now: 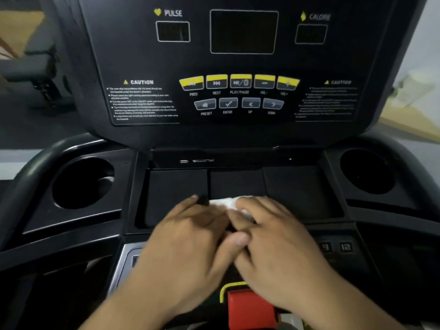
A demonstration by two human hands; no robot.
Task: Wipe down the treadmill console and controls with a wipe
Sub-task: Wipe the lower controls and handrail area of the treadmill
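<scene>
While scrubbing console tray (297, 186), pressing white wipe (225, 203) flat under straight, close-set R hand (276, 236) fingers, L hand (188, 234) alongside, fingers also straight, thumb across, prob. for extra push; wipe edge just past fingertips.

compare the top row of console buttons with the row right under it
The top row of buttons has five keys; the lower row of buttons has four. The top row carries yellow bands, while the lower row is plain grey. The top row reads PREV to VOL+, the lower row PRESET, ENTER, UP, DOWN. Both curve in a shallow arc on the black console.
</scene>
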